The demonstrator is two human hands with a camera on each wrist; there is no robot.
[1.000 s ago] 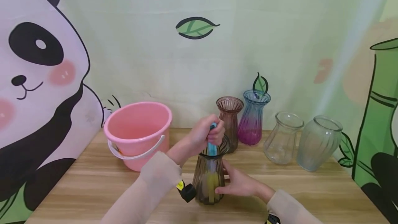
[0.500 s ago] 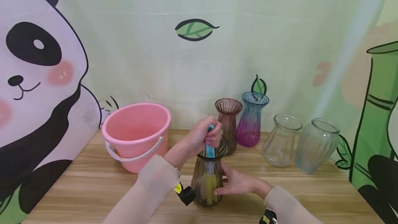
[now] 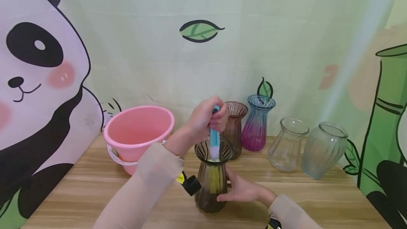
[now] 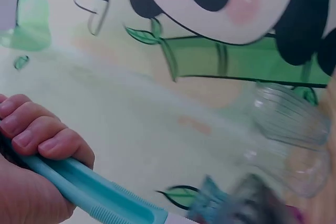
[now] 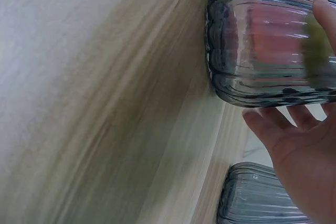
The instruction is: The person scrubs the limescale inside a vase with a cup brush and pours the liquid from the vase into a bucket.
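Observation:
My left hand (image 3: 205,117) grips the light-blue handle of a sponge brush (image 3: 214,139), fingers curled round it. The brush stands upright in the mouth of a smoky grey ribbed glass vase (image 3: 203,200); its yellow sponge head shows through the glass, above the vase's base. In the left wrist view the fingers wrap the blue handle (image 4: 105,195). My right hand (image 3: 243,186) holds the vase low on its right side, thumb at the front and fingers partly hidden behind. In the right wrist view the fingers lie along the vase (image 5: 262,40), whose base faces the camera.
A pink bucket (image 3: 140,126) with a white handle stands at the left. Behind the grey vase are a brown vase (image 3: 233,130) and a blue-purple vase (image 3: 255,126). Two clear vases (image 3: 286,147) stand at the right on the wooden table (image 3: 79,193).
My left hand has risen with the brush, so the yellow sponge sits higher inside the vase and more of the handle shows above the rim. The right hand keeps its hold on the vase.

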